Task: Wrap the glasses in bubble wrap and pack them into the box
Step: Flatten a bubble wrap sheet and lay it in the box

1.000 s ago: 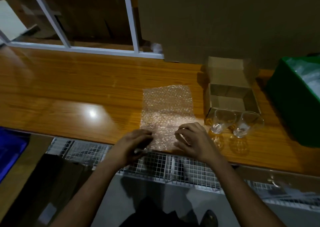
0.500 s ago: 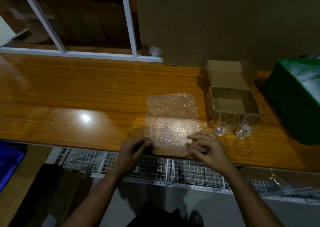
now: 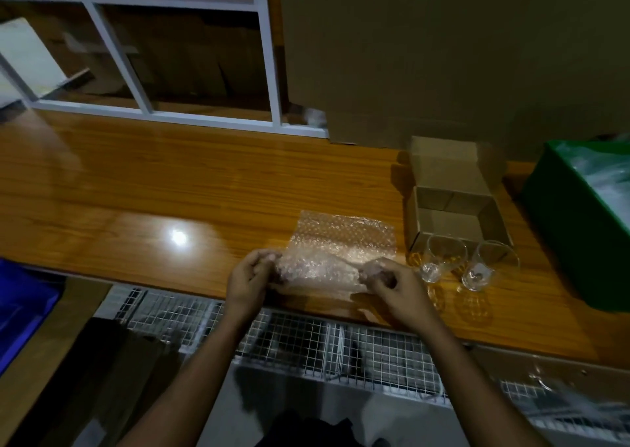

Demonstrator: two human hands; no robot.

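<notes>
A clear sheet of bubble wrap (image 3: 344, 242) lies on the wooden table (image 3: 170, 187) near its front edge. Its near edge is lifted off the wood. My left hand (image 3: 247, 281) pinches the near left corner and my right hand (image 3: 397, 284) pinches the near right corner. Two empty clear glasses stand just right of the sheet: one glass (image 3: 439, 257) closer to my right hand, the other glass (image 3: 485, 266) beside it. Behind them sits a small open cardboard box (image 3: 453, 215) with its lid flap up.
A green bin (image 3: 579, 221) with clear plastic inside stands at the right edge. A large cardboard sheet (image 3: 426, 54) leans at the back, beside a white shelf frame (image 3: 143, 58). Wire mesh racks (image 3: 306, 337) run under the table front. A blue crate (image 3: 20, 310) sits lower left.
Both hands were pressing the sheet's near edge flat; now they pinch its near corners and have raised that edge off the table. The camera view has shifted.
</notes>
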